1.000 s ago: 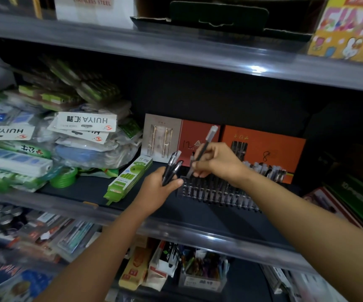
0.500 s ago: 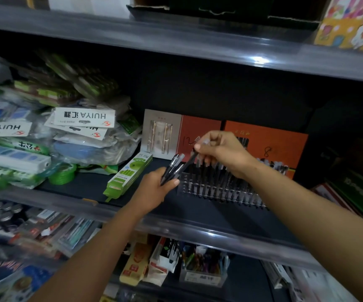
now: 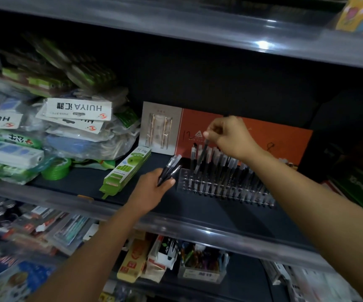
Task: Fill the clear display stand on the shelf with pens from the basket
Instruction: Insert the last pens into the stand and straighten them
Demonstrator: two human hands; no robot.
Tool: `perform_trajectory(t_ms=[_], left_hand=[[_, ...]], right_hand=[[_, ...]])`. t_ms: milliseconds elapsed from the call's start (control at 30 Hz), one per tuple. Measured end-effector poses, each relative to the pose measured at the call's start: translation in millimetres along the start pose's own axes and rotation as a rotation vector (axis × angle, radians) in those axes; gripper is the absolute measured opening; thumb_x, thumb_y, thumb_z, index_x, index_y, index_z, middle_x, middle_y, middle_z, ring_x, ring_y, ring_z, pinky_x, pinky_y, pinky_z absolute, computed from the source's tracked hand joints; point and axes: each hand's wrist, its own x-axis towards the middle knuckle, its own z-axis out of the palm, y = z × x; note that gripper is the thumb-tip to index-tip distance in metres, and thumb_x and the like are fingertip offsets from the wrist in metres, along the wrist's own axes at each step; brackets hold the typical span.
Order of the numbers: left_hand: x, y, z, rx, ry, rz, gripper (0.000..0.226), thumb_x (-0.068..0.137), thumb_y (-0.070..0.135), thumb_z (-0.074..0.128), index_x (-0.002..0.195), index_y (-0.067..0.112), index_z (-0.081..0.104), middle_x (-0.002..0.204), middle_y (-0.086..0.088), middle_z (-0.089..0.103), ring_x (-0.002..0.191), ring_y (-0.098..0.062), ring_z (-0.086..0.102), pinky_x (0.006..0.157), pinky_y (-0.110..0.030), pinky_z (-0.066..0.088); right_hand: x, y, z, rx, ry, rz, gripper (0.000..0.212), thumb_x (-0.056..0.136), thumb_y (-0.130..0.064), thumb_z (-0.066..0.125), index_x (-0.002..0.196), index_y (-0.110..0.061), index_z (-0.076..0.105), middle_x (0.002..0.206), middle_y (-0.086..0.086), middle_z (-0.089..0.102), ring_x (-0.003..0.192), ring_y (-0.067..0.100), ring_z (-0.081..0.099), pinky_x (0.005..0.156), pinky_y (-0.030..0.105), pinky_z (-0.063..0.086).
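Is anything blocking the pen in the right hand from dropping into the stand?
Nothing visible does. The right hand pinches the pen at its top, its lower end already among the pens standing at the clear stand's left end. The left hand holds spare pens clear, beside the stand.

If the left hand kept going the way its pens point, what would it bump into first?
Probably the orange box standing behind the clear display stand. The left hand aims its pens up and back, past the stand's left end, though depth is unclear.

Stationery shop, dim tiered retail shelves (image 3: pixel 198 225) with clear plastic lips, bagged goods on HUYA header cards (image 3: pixel 77 107), green boxed packs (image 3: pixel 126 171), orange pen display cards (image 3: pixel 274 136), a clear stand of pens (image 3: pixel 224 182), packaged stock crowding lower shelf
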Motion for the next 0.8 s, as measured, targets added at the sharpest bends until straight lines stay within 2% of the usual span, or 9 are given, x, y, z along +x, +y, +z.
perform_trajectory(t_ms=[133, 233, 433, 567, 667, 733, 800], left_hand=[[-0.7, 0.1, 2.9, -0.027, -0.023, -0.007, 0.009, 0.091, 0.019, 0.061, 0.084, 0.018, 0.057, 0.058, 0.009, 0.052, 0.052, -0.003, 0.05, 0.055, -0.022, 0.04], [0.1, -0.6, 3.3, -0.038, -0.024, -0.007, 0.007, 0.091, 0.019, 0.061, 0.086, 0.017, 0.057, 0.059, 0.009, 0.053, 0.052, -0.002, 0.05, 0.055, -0.021, 0.039], [2.1, -2.7, 5.8, -0.033, -0.01, -0.013, 0.006, 0.091, 0.018, 0.061, 0.086, 0.018, 0.058, 0.058, 0.011, 0.053, 0.048, 0.002, 0.051, 0.053, -0.017, 0.037], [2.8, -1.9, 7.2, -0.021, -0.005, -0.014, 0.007, 0.09, 0.019, 0.062, 0.084, 0.017, 0.058, 0.059, 0.01, 0.054, 0.049, 0.001, 0.05, 0.053, -0.018, 0.038], [2.9, -1.7, 7.0, -0.016, -0.006, -0.008, 0.009, 0.09, 0.02, 0.062, 0.083, 0.018, 0.058, 0.058, 0.009, 0.053, 0.049, 0.0, 0.05, 0.053, -0.019, 0.038], [3.0, -2.2, 6.7, -0.021, -0.007, -0.01, 0.009, 0.09, 0.02, 0.062, 0.082, 0.018, 0.058, 0.057, 0.008, 0.053, 0.048, -0.001, 0.05, 0.053, -0.02, 0.038], [3.4, -2.9, 6.6, -0.033, -0.006, -0.013, 0.01, 0.09, 0.02, 0.062, 0.081, 0.02, 0.057, 0.057, 0.008, 0.053, 0.046, 0.001, 0.051, 0.053, -0.019, 0.038]], right_hand=[[1.7, 3.9, 10.5, -0.058, -0.027, -0.041, 0.021, 0.091, -0.023, 0.065, 0.078, -0.007, 0.068, 0.068, 0.008, 0.067, 0.063, 0.022, 0.062, 0.06, 0.03, 0.049], [3.4, 4.9, 15.1, -0.049, -0.047, -0.045, 0.021, 0.091, -0.023, 0.065, 0.077, -0.008, 0.067, 0.066, 0.01, 0.066, 0.061, 0.025, 0.063, 0.059, 0.033, 0.051], [8.3, 1.3, 18.3, -0.02, -0.083, -0.054, 0.02, 0.09, -0.022, 0.066, 0.076, -0.008, 0.066, 0.068, 0.005, 0.066, 0.063, 0.018, 0.063, 0.059, 0.027, 0.049], [7.3, 2.0, 24.2, -0.024, -0.125, -0.06, 0.02, 0.09, -0.021, 0.065, 0.076, -0.007, 0.065, 0.074, 0.009, 0.068, 0.069, 0.021, 0.064, 0.062, 0.032, 0.052], [7.4, 3.5, 28.0, -0.032, -0.162, -0.051, 0.021, 0.091, -0.02, 0.065, 0.072, -0.01, 0.064, 0.064, 0.001, 0.062, 0.058, 0.013, 0.059, 0.055, 0.026, 0.047], [9.0, 4.2, 30.6, -0.071, -0.201, -0.046, 0.019, 0.091, -0.019, 0.064, 0.077, -0.007, 0.068, 0.068, -0.001, 0.063, 0.063, 0.009, 0.058, 0.06, 0.023, 0.046], [11.0, 5.5, 34.2, -0.103, -0.233, -0.051, 0.014, 0.091, -0.014, 0.063, 0.086, -0.003, 0.071, 0.082, 0.005, 0.068, 0.077, 0.014, 0.063, 0.071, 0.027, 0.051]])
